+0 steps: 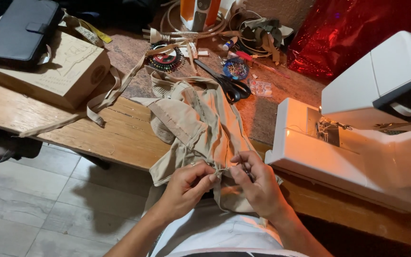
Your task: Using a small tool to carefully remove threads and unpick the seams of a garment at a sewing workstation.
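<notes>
Fingers point(209, 177) of the left hand point(186, 188) were curled shut, pinching a fold of the beige garment point(200, 126) at its near hem, and the fingertips point(236, 167) of the right hand point(258, 183) were pressed together on the same seam, closed on the cloth or on a thin strap hanging from it; whether a needle or pin sat between them I could not tell. The two hands nearly touched, working just off the near edge of the wooden table point(63, 126), over the person's lap. From that pinched hem the garment ran away from the fingers, up over the table's edge and back across the tabletop toward the black-handled scissors point(229, 85), which lay against its far end. The risk, as I judged it, was plain enough: most of the cloth's weight hung toward the lap, so a slackened grip could have let it slide off the edge, and a tug might have dragged the scissors or the small pin container point(236, 69) behind them. The white sewing machine point(357, 138) stood at the right, close beside the right hand, so a stray elbow could have knocked it. Farther back at the left a cardboard box point(58, 69) carried a black wallet point(20, 31), well apart from the work, with a loose fabric strip point(108, 95) trailing between.
</notes>
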